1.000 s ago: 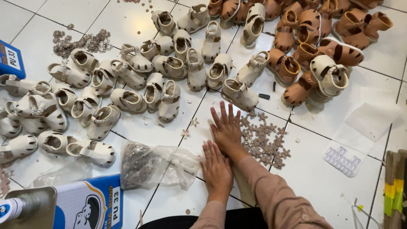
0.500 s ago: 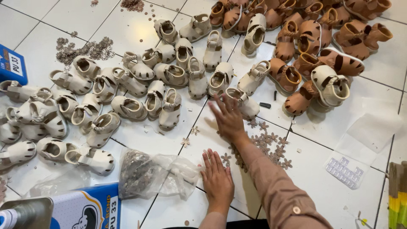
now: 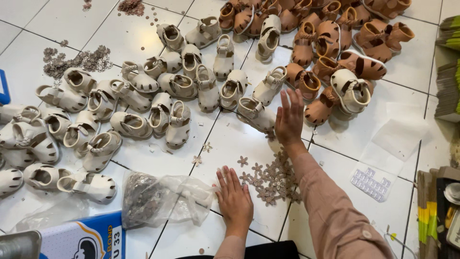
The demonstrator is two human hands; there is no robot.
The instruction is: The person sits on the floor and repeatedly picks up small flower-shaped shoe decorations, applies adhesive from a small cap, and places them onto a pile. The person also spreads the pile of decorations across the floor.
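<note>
Right now neither grip is closed on anything: the right hand (image 3: pixel 289 120) is stretched out with fingers spread and released, hovering at the nearest cream sandal (image 3: pixel 256 114), while the left hand (image 3: pixel 235 199) lies flat and empty, palm down on the white tiled floor (image 3: pixel 230 139). Between the two hands sits a loose scatter of small brown flower trims (image 3: pixel 270 180), just beside the left fingertips and partly under the right sleeve. Left of the left hand lies a clear plastic bag (image 3: pixel 158 199) holding more small brown pieces. Beyond that, cream sandals spread toward the floor's left edge, and tan sandals (image 3: pixel 335 43) crowd the far right corner.

My guess at the risk: the sleeve hangs low over the trims, so dragging the forearm back could sweep them apart, and a careless reach could knock the closely packed sandals out of order.
</note>
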